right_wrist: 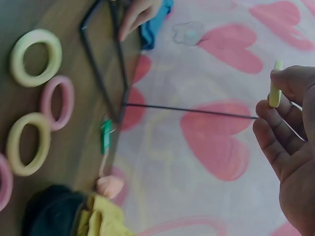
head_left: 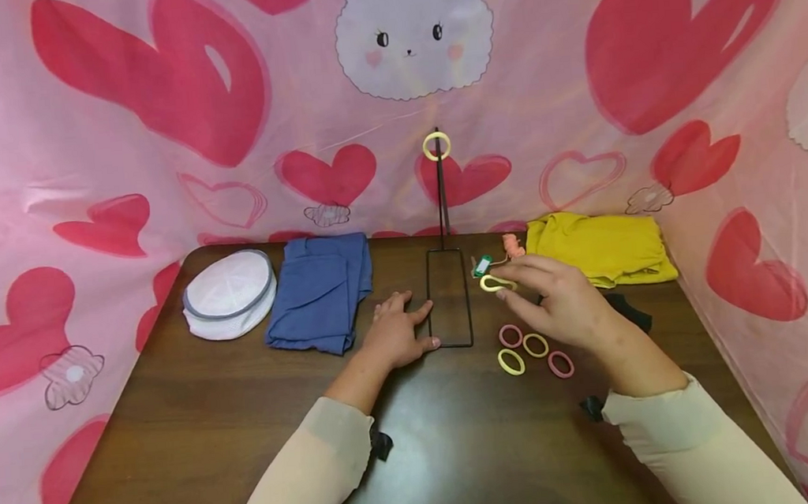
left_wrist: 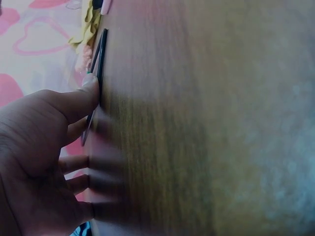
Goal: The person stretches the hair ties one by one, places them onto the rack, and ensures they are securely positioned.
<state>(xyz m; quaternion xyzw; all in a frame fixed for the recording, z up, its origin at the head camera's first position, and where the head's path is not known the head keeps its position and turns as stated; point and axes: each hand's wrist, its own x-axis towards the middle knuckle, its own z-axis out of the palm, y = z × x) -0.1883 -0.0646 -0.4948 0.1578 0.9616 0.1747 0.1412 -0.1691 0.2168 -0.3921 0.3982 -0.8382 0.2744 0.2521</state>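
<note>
While the left hand [head_left: 396, 336] lies flat on the dark wooden bench [head_left: 249, 454] with its fingers [left_wrist: 74, 105] straight and spread, thumb tip right up against the base frame of the black wire stand [head_left: 449, 296], the right hand [head_left: 558, 303] is up off the bench pinching a yellow hair tie [head_left: 497, 282] between thumb and fingertips. In the right wrist view you can see that tie edge-on, clamped in the curled fingers [right_wrist: 283, 123], with the stand's thin upright post running across behind it.

So the held tie sits just right of the stand's base, above the bench, not touching the post. Another yellow ring [head_left: 436, 146] is already hanging at the very top of the stand's post.

Below the right hand there's a little cluster of loose ties on the bench: a pink one [head_left: 510, 335], a yellow one [head_left: 535, 344], another yellow one [head_left: 511, 361] and a second pink one [head_left: 560, 364], all close together, some touching.

Other stuff around: a white cap with grey trim [head_left: 229, 293] at the far left, folded blue cloth [head_left: 321, 290] beside it, folded yellow cloth [head_left: 599, 248] at the far right, and a small green tag [head_left: 482, 265] plus something peach-coloured [head_left: 513, 245] between the stand and the yellow cloth. Pink heart-print fabric [head_left: 153, 145] surrounds everything.
</note>
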